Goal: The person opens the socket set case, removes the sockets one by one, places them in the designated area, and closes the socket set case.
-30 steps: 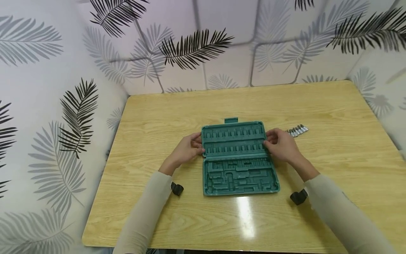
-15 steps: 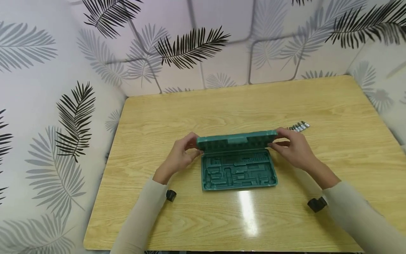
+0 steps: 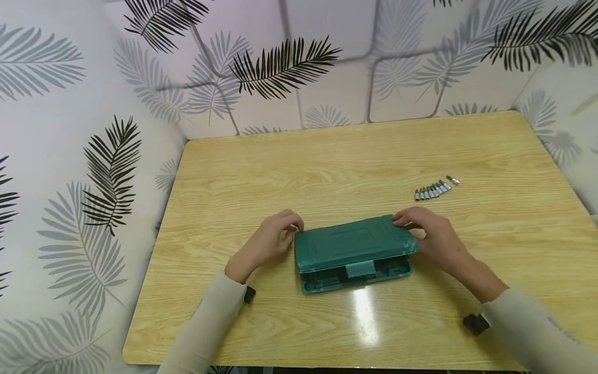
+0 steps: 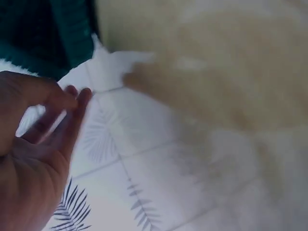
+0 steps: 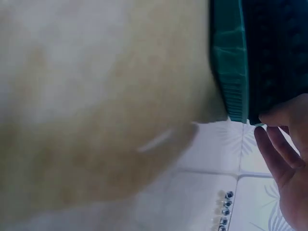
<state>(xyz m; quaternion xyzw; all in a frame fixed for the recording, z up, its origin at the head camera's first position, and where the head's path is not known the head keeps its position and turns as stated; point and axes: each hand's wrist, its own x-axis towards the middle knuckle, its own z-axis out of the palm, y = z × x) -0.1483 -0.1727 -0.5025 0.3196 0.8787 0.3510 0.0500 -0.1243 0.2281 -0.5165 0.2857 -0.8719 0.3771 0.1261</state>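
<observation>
A green plastic tool case (image 3: 352, 241) lies on the wooden table, its lid tilted down over the moulded base (image 3: 327, 285) with a gap along the front. The latch (image 3: 361, 268) hangs from the lid's front edge. My right hand (image 3: 439, 241) pinches the lid's right end; in the right wrist view the thumb lies on the lid's inner side (image 5: 276, 53). At the back left corner is my left hand (image 3: 271, 240), fingers bent loosely. The left wrist view shows this hand (image 4: 38, 134) just off the case, holding nothing.
Several metal socket bits (image 3: 431, 191) lie in a slanted row on the table (image 3: 261, 171), behind my right hand. One more bit (image 3: 453, 180) sits slightly apart. Leaf-patterned wall covering (image 3: 336, 62) borders the table at the back and sides.
The lid has swung from lying wide open, through upright, to nearly down over the base. Both hands moved with it; the left has come off the lid while the right still grips it.
</observation>
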